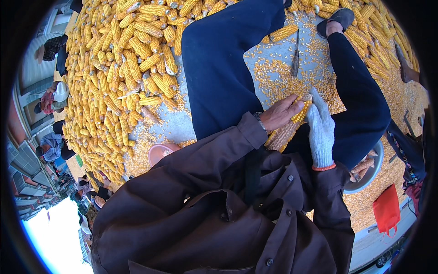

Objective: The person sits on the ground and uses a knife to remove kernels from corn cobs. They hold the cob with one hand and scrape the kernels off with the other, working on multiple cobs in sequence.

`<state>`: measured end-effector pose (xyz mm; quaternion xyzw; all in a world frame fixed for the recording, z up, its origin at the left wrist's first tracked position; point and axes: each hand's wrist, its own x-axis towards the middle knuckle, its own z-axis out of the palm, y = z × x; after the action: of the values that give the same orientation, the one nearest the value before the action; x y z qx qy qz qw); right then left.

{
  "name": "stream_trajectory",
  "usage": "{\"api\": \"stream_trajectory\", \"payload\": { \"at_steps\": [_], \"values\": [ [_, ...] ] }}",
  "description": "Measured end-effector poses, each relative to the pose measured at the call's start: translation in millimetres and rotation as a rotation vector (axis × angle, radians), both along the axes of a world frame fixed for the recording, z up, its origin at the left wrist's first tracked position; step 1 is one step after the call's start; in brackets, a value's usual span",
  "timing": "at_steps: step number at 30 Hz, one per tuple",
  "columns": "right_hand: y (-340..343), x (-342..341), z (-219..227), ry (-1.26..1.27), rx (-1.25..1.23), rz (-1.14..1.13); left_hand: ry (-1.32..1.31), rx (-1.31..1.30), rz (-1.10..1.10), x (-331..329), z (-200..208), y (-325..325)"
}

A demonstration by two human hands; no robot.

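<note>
Between my thighs, my left hand point(279, 114) is bare and closed around an ear of corn point(284, 135). Part of the ear is stripped to the pale cob, while yellow kernels still cover its far end and edges. On its right side, my right hand point(321, 132), in a white knitted glove with an orange cuff, is closed against the same ear. Its fingers point away from me and partly hide the ear. Ahead of both hands, a screwdriver-like tool point(295, 58) with a thin metal shaft lies on the ground among loose kernels point(269, 75).
A large heap of yellow corn ears point(132, 64) spreads at the left and far side. A pink bowl point(160, 152) sits left of me. At my right are a grey-blue basin point(377, 170) holding stripped cobs point(363, 166) and a red bag point(387, 208). Other people sit around the heap.
</note>
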<state>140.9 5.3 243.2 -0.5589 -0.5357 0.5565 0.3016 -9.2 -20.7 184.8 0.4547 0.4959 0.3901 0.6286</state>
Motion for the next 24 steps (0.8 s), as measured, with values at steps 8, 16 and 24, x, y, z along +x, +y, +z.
{"api": "stream_trajectory", "payload": {
  "at_steps": [8,16,24],
  "values": [
    [-4,-10,-2,-0.234,-0.017,-0.014,0.140,-0.087,-0.114,-7,14,-1],
    [-1,-20,-2,-0.368,-0.007,-0.038,0.145,-0.123,-0.086,-7,22,-1],
    [-10,-16,-9,-0.113,-0.130,-0.150,0.063,0.017,0.128,1,-1,-5]
  ]
}}
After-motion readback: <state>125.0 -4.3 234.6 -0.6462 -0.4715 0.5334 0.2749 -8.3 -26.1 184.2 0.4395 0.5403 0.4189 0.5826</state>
